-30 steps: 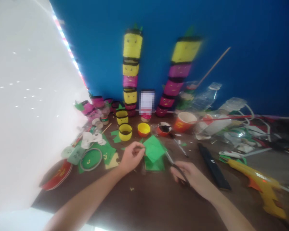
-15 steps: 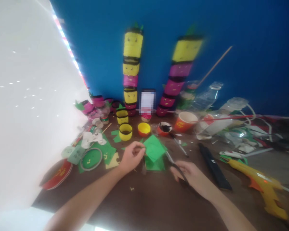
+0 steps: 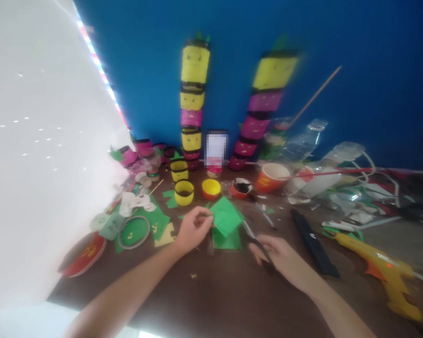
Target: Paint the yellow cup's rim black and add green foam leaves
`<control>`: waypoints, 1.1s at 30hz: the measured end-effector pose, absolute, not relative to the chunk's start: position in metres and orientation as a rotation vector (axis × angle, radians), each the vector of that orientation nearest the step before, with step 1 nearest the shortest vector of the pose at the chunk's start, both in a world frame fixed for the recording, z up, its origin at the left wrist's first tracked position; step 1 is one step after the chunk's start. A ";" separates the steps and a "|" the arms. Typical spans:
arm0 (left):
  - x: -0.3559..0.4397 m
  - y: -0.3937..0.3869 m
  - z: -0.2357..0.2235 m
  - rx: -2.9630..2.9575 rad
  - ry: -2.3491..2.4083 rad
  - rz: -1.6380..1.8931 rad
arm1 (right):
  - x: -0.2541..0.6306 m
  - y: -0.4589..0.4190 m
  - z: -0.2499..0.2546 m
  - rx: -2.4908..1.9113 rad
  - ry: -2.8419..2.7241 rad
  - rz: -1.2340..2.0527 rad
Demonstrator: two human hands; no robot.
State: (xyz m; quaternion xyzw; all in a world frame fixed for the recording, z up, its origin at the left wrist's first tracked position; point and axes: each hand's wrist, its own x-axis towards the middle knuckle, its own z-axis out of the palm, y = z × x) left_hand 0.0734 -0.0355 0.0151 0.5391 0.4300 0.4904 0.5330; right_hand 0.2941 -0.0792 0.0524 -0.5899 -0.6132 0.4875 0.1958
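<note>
My left hand [image 3: 194, 228] pinches the left corner of a green paper square [image 3: 227, 215], which is turned cornerwise above the table. Beneath it lies another green piece [image 3: 227, 240]. On the other side, my right hand [image 3: 273, 253] is closed on a pair of scissors [image 3: 260, 245], their blades pointing up and left toward the paper's right edge. Whether the blades touch the paper I cannot tell. Just behind the paper stand a small yellow cup [image 3: 184, 193], a red cup with yellow inside [image 3: 211, 189] and a red cup with dark contents [image 3: 241, 188].
Two tall stacks of yellow and pink cups with faces [image 3: 191, 101] rise at the blue wall. On the right lie a black case [image 3: 313, 244], a yellow glue gun [image 3: 384, 272] and plastic bottles [image 3: 305, 141]. Green scraps, a tape ring [image 3: 134, 233] and a red lid [image 3: 86, 256] lie left.
Almost nothing differs. The green paper square has tilted very slightly at its right corner, while both hands and the scissors keep their places.
</note>
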 end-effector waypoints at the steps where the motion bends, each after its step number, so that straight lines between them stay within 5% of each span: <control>1: 0.074 -0.035 0.015 1.285 1.026 1.168 | 0.294 -0.079 0.051 -1.648 -1.726 1.349; 33: 0.071 -0.035 0.014 1.478 1.021 1.119 | 0.298 -0.084 0.049 -1.519 -1.711 1.488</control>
